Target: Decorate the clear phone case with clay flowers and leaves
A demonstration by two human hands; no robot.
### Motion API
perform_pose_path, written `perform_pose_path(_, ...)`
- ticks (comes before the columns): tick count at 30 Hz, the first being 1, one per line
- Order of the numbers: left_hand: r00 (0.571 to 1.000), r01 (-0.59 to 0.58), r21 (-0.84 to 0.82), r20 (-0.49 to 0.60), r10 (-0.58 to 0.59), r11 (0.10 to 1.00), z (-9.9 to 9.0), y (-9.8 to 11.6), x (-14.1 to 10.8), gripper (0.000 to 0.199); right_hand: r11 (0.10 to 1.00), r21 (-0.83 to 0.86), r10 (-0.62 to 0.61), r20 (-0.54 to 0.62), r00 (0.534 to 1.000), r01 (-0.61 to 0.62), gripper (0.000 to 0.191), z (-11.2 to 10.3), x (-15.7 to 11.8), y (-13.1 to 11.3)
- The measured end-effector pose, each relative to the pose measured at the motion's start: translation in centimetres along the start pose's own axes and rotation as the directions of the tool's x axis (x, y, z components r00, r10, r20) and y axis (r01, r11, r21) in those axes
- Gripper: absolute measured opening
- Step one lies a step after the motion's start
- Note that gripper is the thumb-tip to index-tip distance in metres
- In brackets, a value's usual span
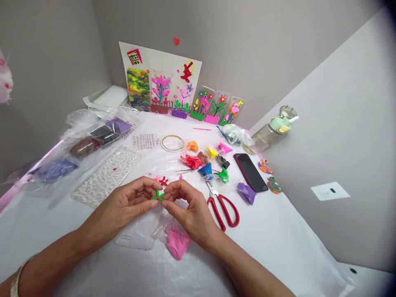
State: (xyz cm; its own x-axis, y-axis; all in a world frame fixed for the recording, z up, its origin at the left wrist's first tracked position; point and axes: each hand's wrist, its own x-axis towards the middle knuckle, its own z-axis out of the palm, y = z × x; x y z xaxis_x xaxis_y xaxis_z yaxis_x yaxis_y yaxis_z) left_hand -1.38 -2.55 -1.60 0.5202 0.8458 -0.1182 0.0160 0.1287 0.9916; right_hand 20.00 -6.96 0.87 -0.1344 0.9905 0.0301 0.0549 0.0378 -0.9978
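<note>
A small green clay flower [159, 197] with a red centre is held up between both hands. My left hand [136, 197] pinches its left side between thumb and fingers. On the right side, my right hand [185, 203] grips it the same way. Just behind the fingertips lies a red clay flower [163, 180] with a pink piece beside it. Under the hands is a clear phone case [136, 237], partly covered by my left hand. A bag of pink clay [177, 242] sits near my right wrist.
Red-handled scissors [228, 210], a phone [250, 172] and bagged coloured clays [204, 170] lie to the right. A textured clear case [107, 177] and larger clay bags [85, 146] are at left. A bottle [267, 134] and decorated cases [218, 106] stand behind.
</note>
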Motion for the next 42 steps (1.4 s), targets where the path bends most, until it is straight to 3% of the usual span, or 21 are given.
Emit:
perform_pose_path(8, 0.999, -0.005, 0.112, -0.053, 0.011, 0.994, -0.4, 0.9, 0.1, 0.034, 1.000, -0.023, 0.004, -0.010, 1.000, -0.005, 0.015, 0.0, 0.0, -0.1)
perform_pose_path(11, 0.984, 0.025, 0.255, -0.179, 0.022, 0.967, -1.6, 1.1, 0.4, 0.040, 0.997, -0.075, 0.013, -0.036, 0.999, -0.015, 0.012, -0.2, 0.0, -0.3)
perform_pose_path(14, 0.942, 0.089, 0.446, -0.328, 0.070, 0.891, -2.9, 1.1, 0.9, 0.046, 0.994, -0.112, 0.012, -0.061, 0.998, -0.019, 0.008, -0.4, 0.0, -0.5)
perform_pose_path(16, 0.932, 0.108, 0.502, -0.352, 0.088, 0.858, -3.3, 0.9, 1.1, 0.048, 0.993, -0.116, 0.012, -0.063, 0.998, -0.020, 0.007, -0.5, 0.0, -0.6)
perform_pose_path(27, 0.955, 0.016, 0.606, -0.244, 0.167, 0.795, -3.0, 0.2, 2.0, 0.036, 0.990, -0.141, 0.016, -0.053, 0.998, -0.023, 0.005, -0.5, -0.1, -1.0)
perform_pose_path(35, 0.965, 0.016, 0.614, -0.216, 0.149, 0.789, -3.1, 0.1, 2.0, 0.039, 0.989, -0.143, 0.020, -0.046, 0.999, -0.026, 0.004, -0.5, -0.2, -1.0)
perform_pose_path(42, 0.954, -0.012, 0.717, -0.199, 0.222, 0.696, -3.1, -0.5, 2.2, 0.038, 0.985, -0.169, 0.016, -0.046, 0.999, -0.023, 0.003, -0.5, -0.2, -1.0)
